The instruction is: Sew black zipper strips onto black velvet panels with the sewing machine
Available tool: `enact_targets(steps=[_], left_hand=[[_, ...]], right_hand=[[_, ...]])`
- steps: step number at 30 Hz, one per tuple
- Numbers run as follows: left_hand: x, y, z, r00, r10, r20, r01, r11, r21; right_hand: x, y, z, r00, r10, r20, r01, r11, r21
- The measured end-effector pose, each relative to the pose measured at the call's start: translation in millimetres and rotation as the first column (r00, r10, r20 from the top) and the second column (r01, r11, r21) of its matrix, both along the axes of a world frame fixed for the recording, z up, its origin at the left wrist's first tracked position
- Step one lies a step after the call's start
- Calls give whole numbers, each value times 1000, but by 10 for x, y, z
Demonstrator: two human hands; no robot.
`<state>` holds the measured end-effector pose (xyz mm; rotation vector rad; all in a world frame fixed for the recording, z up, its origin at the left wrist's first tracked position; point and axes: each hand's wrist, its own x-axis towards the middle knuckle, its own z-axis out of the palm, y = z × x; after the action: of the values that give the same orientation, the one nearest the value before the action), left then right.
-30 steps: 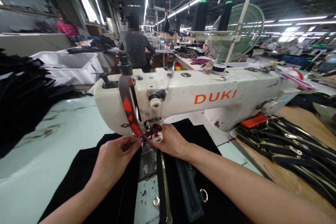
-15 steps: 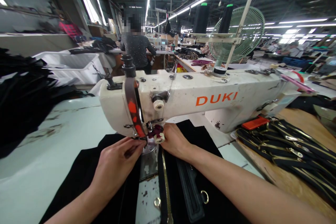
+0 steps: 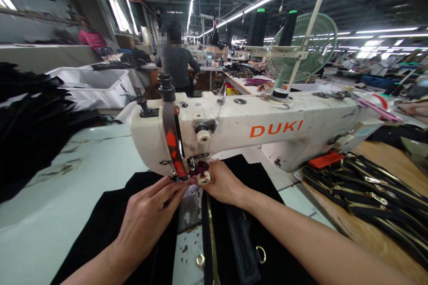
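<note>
At the needle end of a white sewing machine (image 3: 230, 129), the fingertips of my left hand (image 3: 147, 209) are pinched together, close to the tips of my right hand (image 3: 225, 185). The right fingers reach in behind a small white block (image 3: 203, 178) and are partly hidden. Whatever lies between the fingertips is too small to make out. Under my left hand and forearm spreads a black fabric panel (image 3: 110, 209). Below my right hand is another black panel (image 3: 264, 182), with a gold-toothed zipper (image 3: 211, 231), a dark strip (image 3: 242, 245) and a metal ring (image 3: 261, 254).
Black zippers (image 3: 374, 191) lie heaped on a wooden board at right, beside an orange-red object (image 3: 326, 159). A stack of black pieces (image 3: 30, 124) rises at left, near a white bin (image 3: 90, 84). Thread cones (image 3: 257, 29) and a fan (image 3: 310, 46) stand behind; a person (image 3: 177, 64) is beyond.
My left fingertips have shifted slightly right, and the right fingers have reached left past the white block, so both hands' tips now come together below the needle. The panels stay put.
</note>
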<state>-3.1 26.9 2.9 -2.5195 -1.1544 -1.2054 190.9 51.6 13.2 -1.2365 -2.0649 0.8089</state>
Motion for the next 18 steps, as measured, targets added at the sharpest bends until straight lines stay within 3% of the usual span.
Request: enact_targets(steps=[4, 8, 11, 18], left_hand=[[40, 6, 40, 984, 95, 149, -44, 948, -314], [34, 38, 35, 947, 142, 289, 51, 821, -569], [37, 45, 38, 931, 174, 320, 78, 763, -641], [85, 52, 88, 920, 270, 284, -11, 741, -671]], right_hand=[[1, -30, 41, 1000, 21, 19, -22, 999, 50], [-29, -62, 44, 998, 35, 48, -39, 995, 88], [-48, -75, 45, 997, 28, 72, -36, 993, 112], [32, 3, 73, 986, -90, 137, 72, 989, 131]])
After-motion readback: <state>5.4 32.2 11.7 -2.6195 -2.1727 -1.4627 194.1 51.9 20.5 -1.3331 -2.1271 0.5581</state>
